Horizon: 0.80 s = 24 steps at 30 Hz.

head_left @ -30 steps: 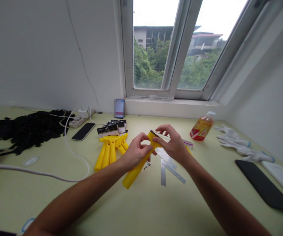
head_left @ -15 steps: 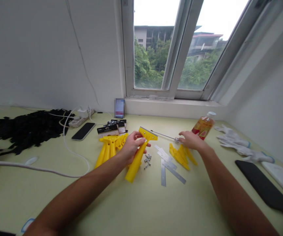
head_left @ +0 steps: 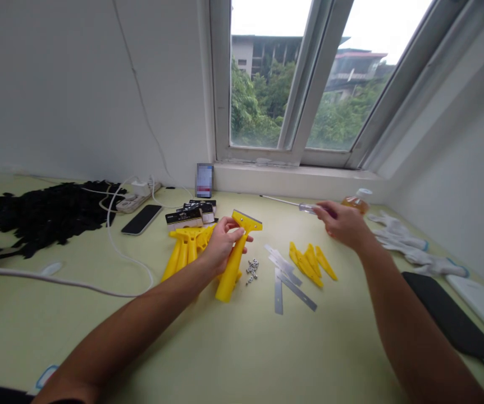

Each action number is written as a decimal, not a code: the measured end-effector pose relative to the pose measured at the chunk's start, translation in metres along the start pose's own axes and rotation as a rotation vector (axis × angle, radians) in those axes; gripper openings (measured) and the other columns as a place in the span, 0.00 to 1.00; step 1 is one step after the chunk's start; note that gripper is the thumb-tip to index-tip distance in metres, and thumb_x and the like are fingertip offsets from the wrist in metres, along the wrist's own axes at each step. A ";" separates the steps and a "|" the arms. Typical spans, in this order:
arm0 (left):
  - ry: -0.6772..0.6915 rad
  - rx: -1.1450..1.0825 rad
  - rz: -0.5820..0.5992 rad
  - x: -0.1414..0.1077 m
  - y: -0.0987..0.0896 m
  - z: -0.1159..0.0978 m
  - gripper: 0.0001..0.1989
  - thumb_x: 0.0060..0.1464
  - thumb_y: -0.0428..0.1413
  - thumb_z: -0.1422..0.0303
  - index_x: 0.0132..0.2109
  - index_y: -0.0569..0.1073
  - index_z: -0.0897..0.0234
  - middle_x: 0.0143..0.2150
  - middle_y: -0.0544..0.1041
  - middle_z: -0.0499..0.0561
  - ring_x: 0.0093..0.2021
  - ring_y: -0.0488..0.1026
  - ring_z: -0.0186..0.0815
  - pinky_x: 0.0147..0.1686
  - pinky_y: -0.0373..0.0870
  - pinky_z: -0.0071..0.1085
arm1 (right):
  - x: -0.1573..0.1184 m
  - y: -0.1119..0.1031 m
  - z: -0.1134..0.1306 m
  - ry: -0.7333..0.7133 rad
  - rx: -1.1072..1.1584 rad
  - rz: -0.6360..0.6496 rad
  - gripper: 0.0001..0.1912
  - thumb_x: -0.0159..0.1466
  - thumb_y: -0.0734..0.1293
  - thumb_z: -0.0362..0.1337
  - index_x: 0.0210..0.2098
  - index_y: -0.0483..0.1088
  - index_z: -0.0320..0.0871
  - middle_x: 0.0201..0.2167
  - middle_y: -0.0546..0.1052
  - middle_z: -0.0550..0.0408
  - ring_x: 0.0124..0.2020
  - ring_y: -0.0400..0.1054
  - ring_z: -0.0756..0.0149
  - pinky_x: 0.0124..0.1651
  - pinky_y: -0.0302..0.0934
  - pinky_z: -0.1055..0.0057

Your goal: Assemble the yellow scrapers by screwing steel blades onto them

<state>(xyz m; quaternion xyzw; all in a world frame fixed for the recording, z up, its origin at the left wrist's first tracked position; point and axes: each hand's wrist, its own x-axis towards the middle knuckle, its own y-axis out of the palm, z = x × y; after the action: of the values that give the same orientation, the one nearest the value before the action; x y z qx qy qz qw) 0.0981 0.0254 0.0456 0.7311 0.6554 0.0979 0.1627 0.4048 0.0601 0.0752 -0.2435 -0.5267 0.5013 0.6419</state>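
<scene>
Right hand [head_left: 343,222] closed round the screwdriver [head_left: 306,208] right of centre, shaft pointing left, I grip the yellow scraper [head_left: 231,272] mid-frame in my left hand [head_left: 222,243], its handle slanting down-left.

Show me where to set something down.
Bare: the near table, between left forearm, right forearm and blades; also between white cable and left forearm. Crowded: mid-table, with handles, left hand holding a scraper, nuts and yellow strips.
</scene>
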 end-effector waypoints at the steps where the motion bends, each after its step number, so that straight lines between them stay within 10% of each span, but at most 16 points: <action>1: 0.005 -0.003 -0.013 0.001 0.000 0.000 0.11 0.50 0.59 0.74 0.40 0.64 0.64 0.47 0.68 0.54 0.32 0.78 0.35 0.20 0.71 0.26 | -0.002 -0.011 0.007 -0.026 0.067 -0.047 0.21 0.66 0.61 0.49 0.46 0.76 0.41 0.31 0.80 0.48 0.31 0.75 0.58 0.38 0.66 0.63; 8: 0.014 -0.007 -0.072 0.005 0.000 -0.002 0.13 0.49 0.60 0.73 0.39 0.64 0.63 0.46 0.68 0.53 0.32 0.78 0.35 0.20 0.71 0.26 | -0.021 -0.065 0.027 -0.250 0.245 0.150 0.22 0.64 0.63 0.53 0.47 0.77 0.46 0.29 0.79 0.51 0.28 0.73 0.60 0.28 0.66 0.66; 24: 0.013 -0.014 -0.061 0.007 -0.002 0.000 0.14 0.48 0.61 0.73 0.39 0.64 0.63 0.44 0.69 0.52 0.31 0.77 0.35 0.19 0.70 0.26 | -0.021 -0.065 0.024 -0.236 0.229 0.156 0.23 0.64 0.63 0.54 0.47 0.77 0.45 0.32 0.80 0.49 0.29 0.73 0.60 0.26 0.65 0.67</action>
<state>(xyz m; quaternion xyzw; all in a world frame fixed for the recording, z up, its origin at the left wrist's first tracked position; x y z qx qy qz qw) 0.0971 0.0321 0.0440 0.7089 0.6777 0.1020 0.1664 0.4086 0.0114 0.1287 -0.1485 -0.5176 0.6311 0.5583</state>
